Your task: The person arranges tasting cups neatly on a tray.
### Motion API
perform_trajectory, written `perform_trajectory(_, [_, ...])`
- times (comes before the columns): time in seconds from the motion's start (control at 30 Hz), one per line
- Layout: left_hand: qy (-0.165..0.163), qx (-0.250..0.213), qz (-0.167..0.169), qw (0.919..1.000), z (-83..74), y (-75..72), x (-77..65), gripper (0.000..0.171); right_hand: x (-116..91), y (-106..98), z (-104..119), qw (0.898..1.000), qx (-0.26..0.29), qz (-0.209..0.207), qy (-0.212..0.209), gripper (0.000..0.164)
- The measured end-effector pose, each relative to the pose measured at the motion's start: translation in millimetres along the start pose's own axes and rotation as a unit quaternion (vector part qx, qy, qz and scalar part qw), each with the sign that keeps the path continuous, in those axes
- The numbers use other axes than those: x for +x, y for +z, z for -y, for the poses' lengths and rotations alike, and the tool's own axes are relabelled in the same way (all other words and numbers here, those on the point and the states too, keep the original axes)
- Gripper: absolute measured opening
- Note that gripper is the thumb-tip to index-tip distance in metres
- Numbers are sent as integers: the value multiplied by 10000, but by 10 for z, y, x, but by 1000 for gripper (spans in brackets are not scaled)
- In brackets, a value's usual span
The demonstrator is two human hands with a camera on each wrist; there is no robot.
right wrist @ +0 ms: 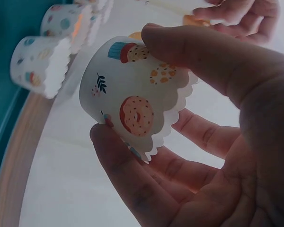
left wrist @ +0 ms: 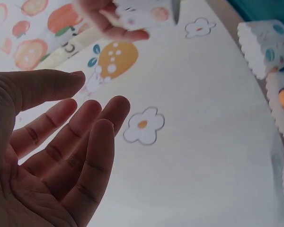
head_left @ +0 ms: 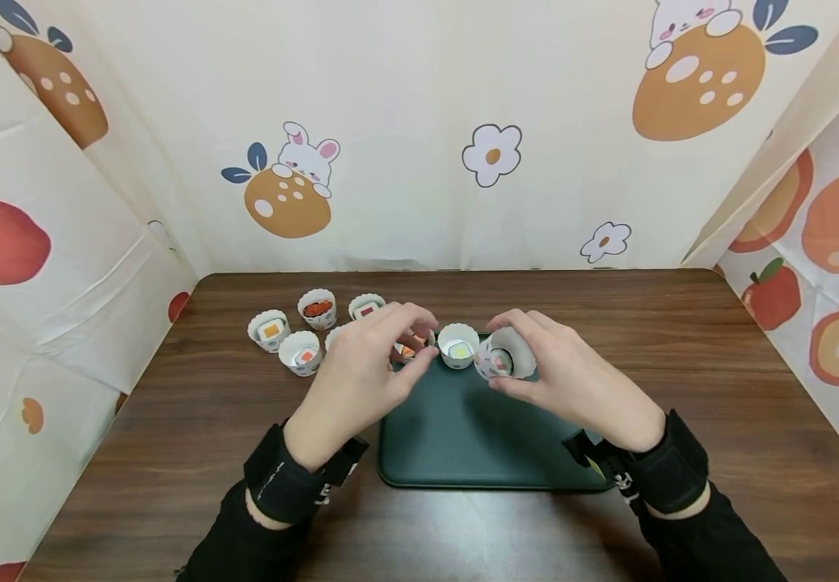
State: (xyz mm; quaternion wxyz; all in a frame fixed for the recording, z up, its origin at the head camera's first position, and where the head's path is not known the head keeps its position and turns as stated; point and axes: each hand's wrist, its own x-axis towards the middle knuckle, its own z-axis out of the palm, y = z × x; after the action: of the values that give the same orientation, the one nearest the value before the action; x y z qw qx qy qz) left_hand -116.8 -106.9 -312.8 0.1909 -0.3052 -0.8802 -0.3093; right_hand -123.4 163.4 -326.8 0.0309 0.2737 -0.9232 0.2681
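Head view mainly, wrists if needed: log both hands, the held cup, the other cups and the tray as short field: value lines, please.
right hand: holds a paper cup between thumb and fingers
held cup: donut and cupcake print; raised over the tray
left hand: fingers relaxed, holding nothing
tray: dark green, on the wooden table
cup between hands: at tray's far edge, yellow-green piece inside
cups left of tray: four plainly visible; another partly hidden by left hand

1. I see the rightmost cup (right wrist: 132, 90) white, printed with a pink doughnut.
2. The tray (head_left: 492, 453) shows me plain dark green.
3. Table (head_left: 681, 347): brown, wood-grained.
4. The leftmost cup (head_left: 271, 347) has a filling (head_left: 271, 330), perhaps yellow-orange; it's small from here.
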Motion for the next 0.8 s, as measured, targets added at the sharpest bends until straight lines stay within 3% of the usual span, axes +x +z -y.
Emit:
perform_trajectory(0.27, [-81,113,-325,9994,62,-148,-8,21,115,4,-164,9988,-68,254,404,55])
perform_trajectory(0.8, [-326,180,-490,9981,110,-352,-39,25,326,198,-492,9944,-198,764,707,51])
